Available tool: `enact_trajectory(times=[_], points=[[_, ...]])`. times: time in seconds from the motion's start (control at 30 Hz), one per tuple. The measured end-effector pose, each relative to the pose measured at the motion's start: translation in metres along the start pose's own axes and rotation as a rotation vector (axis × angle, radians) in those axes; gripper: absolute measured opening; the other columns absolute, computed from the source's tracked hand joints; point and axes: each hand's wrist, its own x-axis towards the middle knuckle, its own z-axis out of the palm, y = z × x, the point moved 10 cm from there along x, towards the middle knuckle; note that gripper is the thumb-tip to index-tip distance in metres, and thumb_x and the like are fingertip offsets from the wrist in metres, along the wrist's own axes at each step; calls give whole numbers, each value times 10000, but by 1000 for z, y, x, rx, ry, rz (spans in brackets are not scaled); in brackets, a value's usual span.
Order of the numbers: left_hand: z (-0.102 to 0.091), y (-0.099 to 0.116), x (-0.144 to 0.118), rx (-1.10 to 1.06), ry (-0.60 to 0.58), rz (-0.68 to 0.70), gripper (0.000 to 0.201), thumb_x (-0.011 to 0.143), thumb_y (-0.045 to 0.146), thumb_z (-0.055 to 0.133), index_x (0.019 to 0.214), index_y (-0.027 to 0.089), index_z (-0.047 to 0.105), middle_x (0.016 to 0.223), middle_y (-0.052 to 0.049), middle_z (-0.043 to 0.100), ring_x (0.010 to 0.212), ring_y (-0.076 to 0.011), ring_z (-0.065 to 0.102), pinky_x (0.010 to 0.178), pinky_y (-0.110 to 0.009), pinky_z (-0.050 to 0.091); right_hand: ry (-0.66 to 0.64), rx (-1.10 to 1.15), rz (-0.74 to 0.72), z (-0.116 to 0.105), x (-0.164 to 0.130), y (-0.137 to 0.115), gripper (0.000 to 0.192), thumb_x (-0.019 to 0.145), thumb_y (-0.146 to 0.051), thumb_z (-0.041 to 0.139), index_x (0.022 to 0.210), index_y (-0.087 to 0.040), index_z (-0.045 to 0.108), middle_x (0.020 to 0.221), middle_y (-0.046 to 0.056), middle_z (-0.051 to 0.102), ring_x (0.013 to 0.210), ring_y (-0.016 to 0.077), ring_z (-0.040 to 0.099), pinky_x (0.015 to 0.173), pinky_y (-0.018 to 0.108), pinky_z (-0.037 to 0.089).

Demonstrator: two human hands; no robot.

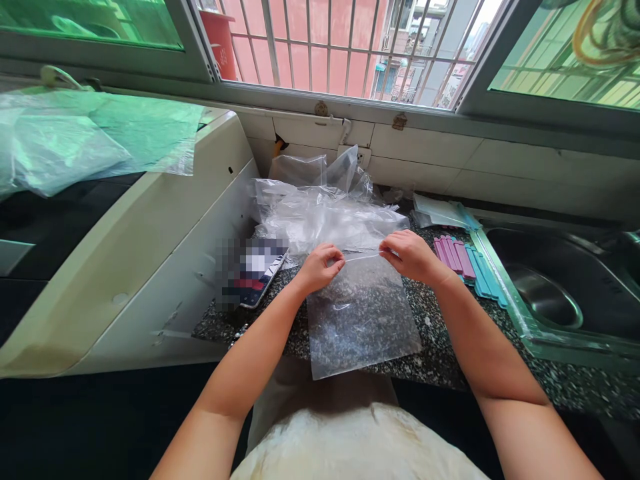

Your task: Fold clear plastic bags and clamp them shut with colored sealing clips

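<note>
A clear plastic bag (363, 320) lies flat on the speckled granite counter (440, 353), its near end hanging over the front edge. My left hand (320, 267) pinches the bag's top edge at the left. My right hand (410, 255) pinches the same top edge at the right. Just behind both hands a heap of crumpled clear plastic bags (320, 207) is piled against the tiled wall.
A phone (260, 273) lies left of the bag. Pink and teal strips (465, 263) lie to the right beside a steel sink (555, 293). A white appliance (150, 247) with green plastic sheeting (90, 137) on it fills the left. A barred window (340, 47) is behind.
</note>
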Motion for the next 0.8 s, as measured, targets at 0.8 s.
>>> enact_trajectory(times=[0.8], points=[[0, 8, -2, -18, 26, 72, 108, 783, 157, 544, 687, 151, 594, 699, -20, 556, 726, -142, 522, 714, -271, 424, 48, 129, 24, 2, 3, -12, 111, 808, -230, 493, 731, -182, 558, 674, 36, 617, 667, 163, 517, 650, 298, 363]])
